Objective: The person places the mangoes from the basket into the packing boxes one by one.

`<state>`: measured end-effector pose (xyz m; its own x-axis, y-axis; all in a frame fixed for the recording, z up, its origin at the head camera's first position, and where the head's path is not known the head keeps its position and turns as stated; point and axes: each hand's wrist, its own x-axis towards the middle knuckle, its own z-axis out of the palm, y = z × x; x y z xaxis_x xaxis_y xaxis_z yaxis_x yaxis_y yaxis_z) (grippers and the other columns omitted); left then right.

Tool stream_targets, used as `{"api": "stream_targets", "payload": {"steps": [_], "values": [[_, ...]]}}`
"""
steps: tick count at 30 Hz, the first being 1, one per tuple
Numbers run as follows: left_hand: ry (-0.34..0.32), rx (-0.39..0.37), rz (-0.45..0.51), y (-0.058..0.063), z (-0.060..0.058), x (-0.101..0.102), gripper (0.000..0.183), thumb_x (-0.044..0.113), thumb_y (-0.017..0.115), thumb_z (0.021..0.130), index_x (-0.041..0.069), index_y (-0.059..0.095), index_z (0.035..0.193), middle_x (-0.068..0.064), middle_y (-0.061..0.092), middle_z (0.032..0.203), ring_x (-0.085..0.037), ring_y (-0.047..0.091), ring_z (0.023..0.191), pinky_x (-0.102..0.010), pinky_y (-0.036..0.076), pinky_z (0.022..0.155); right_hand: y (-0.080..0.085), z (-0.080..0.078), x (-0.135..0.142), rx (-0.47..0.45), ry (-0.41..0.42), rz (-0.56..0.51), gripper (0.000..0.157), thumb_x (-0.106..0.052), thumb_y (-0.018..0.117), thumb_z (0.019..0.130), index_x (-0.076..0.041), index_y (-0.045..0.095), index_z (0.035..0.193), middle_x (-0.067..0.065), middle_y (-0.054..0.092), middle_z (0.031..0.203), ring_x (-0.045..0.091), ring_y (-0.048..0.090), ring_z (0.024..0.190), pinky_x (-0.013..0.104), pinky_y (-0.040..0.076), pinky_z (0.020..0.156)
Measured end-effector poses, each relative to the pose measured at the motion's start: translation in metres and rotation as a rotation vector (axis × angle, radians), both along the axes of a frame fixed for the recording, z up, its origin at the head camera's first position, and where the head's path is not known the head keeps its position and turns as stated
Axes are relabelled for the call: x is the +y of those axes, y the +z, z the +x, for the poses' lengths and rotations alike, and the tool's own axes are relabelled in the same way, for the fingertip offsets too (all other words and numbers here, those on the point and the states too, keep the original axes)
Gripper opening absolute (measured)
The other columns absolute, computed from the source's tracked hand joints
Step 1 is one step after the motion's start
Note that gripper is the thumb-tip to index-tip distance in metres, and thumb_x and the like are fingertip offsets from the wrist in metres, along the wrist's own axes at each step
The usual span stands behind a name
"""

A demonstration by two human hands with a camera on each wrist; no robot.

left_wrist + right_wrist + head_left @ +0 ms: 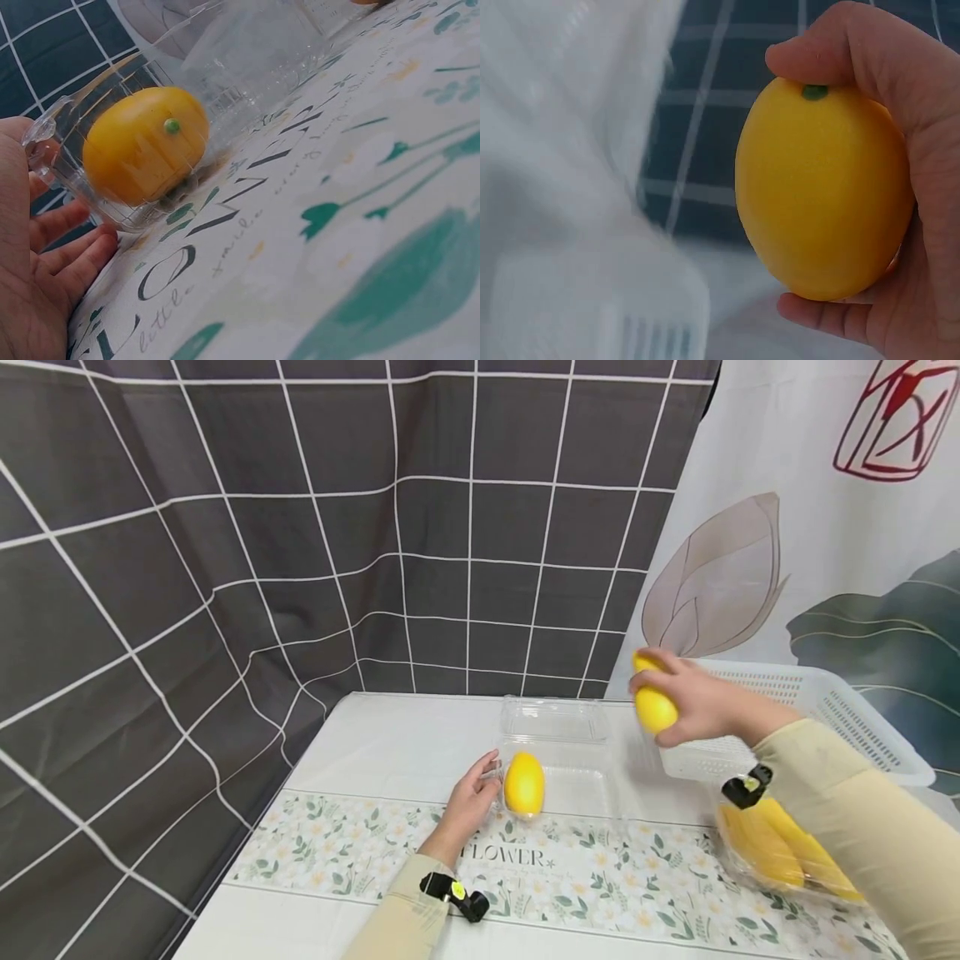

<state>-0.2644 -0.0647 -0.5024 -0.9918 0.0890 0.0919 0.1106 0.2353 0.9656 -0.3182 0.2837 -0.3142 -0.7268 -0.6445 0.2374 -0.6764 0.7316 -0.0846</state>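
Observation:
A clear plastic clamshell box [577, 789] lies on the table with its lid [555, 720] folded back. In its left end sits a yellow mango [524, 783]; the left wrist view shows a green stem spot on this mango [146, 142]. My left hand [471, 797] is at the box's left wall, fingers loosely extended; whether they press on it I cannot tell. Above the table, left of the white basket, my right hand [693, 697] grips another yellow mango [821, 195], thumb at its green stem end and a finger under the other end.
A white slotted plastic basket [877, 727] stands at the back right. In front of it, partly behind the right sleeve, lies a clear pack of long yellow items [765, 852]. Dark gridded cloth [435, 527] hangs behind the table. A flowered strip [337, 835] crosses the tabletop.

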Motion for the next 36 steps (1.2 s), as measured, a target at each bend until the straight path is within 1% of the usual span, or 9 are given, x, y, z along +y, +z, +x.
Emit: {"api": "stream_targets", "payload": {"steps": [4, 9, 12, 15, 17, 24, 29, 32, 36], "values": [[0.004, 0.001, 0.001, 0.000, 0.000, -0.001, 0.048, 0.024, 0.049, 0.094, 0.032, 0.038, 0.139, 0.010, 0.046, 0.133, -0.013, 0.050, 0.115, -0.038, 0.038, 0.099, -0.023, 0.014, -0.035, 0.010, 0.134, 0.082, 0.068, -0.031, 0.077, 0.048, -0.037, 0.050, 0.110, 0.011, 0.020, 0.147, 0.042, 0.037, 0.110, 0.047, 0.047, 0.067], [-0.002, -0.018, 0.005, -0.002, 0.000, -0.001, 0.048, 0.025, 0.049, 0.094, 0.033, 0.037, 0.139, 0.010, 0.045, 0.134, -0.012, 0.050, 0.115, -0.037, 0.038, 0.099, -0.053, 0.023, -0.065, -0.063, 0.216, 0.135, 0.070, -0.030, 0.075, 0.044, -0.040, 0.050, 0.108, 0.004, 0.019, 0.148, 0.039, 0.037, 0.111, 0.032, 0.043, 0.058], [-0.008, -0.025, 0.014, -0.002, 0.000, -0.001, 0.048, 0.026, 0.049, 0.094, 0.032, 0.036, 0.140, 0.008, 0.045, 0.135, -0.014, 0.049, 0.116, -0.038, 0.037, 0.100, -0.068, 0.024, -0.074, -0.099, 0.252, 0.153, 0.070, -0.031, 0.074, 0.044, -0.041, 0.048, 0.109, 0.004, 0.020, 0.148, 0.044, 0.036, 0.115, 0.041, 0.047, 0.066], [-0.008, -0.027, 0.018, -0.002, -0.001, 0.000, 0.049, 0.025, 0.049, 0.094, 0.030, 0.035, 0.141, 0.006, 0.044, 0.136, -0.015, 0.048, 0.118, -0.040, 0.036, 0.101, -0.079, 0.022, -0.079, -0.113, 0.286, 0.172, 0.070, -0.032, 0.074, 0.045, -0.041, 0.047, 0.109, 0.006, 0.022, 0.147, 0.046, 0.033, 0.120, 0.055, 0.042, 0.084], [-0.005, -0.025, 0.016, -0.002, -0.001, 0.000, 0.049, 0.025, 0.049, 0.094, 0.029, 0.035, 0.141, 0.006, 0.044, 0.136, -0.015, 0.048, 0.118, -0.040, 0.036, 0.101, -0.085, 0.021, -0.081, -0.128, 0.305, 0.178, 0.068, -0.033, 0.075, 0.047, -0.038, 0.049, 0.110, 0.008, 0.023, 0.147, 0.041, 0.031, 0.124, 0.060, 0.034, 0.092], [0.005, -0.028, -0.010, 0.000, -0.002, 0.000, 0.047, 0.026, 0.049, 0.093, 0.035, 0.038, 0.138, 0.012, 0.046, 0.132, -0.011, 0.049, 0.115, -0.038, 0.038, 0.099, -0.096, 0.018, -0.086, -0.189, 0.314, 0.171, 0.059, -0.029, 0.071, 0.050, -0.035, 0.054, 0.106, 0.006, 0.025, 0.145, 0.036, 0.039, 0.112, 0.047, 0.041, 0.079], [-0.006, -0.008, -0.010, -0.001, -0.002, -0.001, 0.046, 0.027, 0.049, 0.094, 0.033, 0.039, 0.139, 0.012, 0.047, 0.131, -0.013, 0.050, 0.115, -0.038, 0.040, 0.097, -0.102, 0.014, -0.090, -0.200, 0.342, 0.138, 0.038, -0.026, 0.064, 0.061, -0.035, 0.058, 0.097, 0.003, 0.033, 0.143, 0.032, 0.038, 0.116, 0.045, 0.041, 0.082], [-0.012, -0.005, -0.009, -0.003, -0.003, -0.001, 0.047, 0.028, 0.049, 0.094, 0.032, 0.039, 0.139, 0.012, 0.048, 0.131, -0.012, 0.051, 0.113, -0.037, 0.043, 0.093, -0.109, 0.013, -0.093, -0.202, 0.354, 0.149, 0.036, -0.028, 0.064, 0.062, -0.035, 0.059, 0.097, 0.001, 0.032, 0.143, 0.029, 0.038, 0.114, 0.042, 0.042, 0.080], [-0.017, -0.014, -0.007, -0.002, -0.003, -0.002, 0.047, 0.027, 0.049, 0.094, 0.033, 0.038, 0.139, 0.014, 0.048, 0.130, -0.010, 0.052, 0.111, -0.032, 0.046, 0.085, -0.119, 0.012, -0.095, -0.175, 0.378, 0.144, 0.031, -0.026, 0.062, 0.067, -0.035, 0.059, 0.096, 0.001, 0.032, 0.143, 0.033, 0.039, 0.114, 0.048, 0.041, 0.084]]}}
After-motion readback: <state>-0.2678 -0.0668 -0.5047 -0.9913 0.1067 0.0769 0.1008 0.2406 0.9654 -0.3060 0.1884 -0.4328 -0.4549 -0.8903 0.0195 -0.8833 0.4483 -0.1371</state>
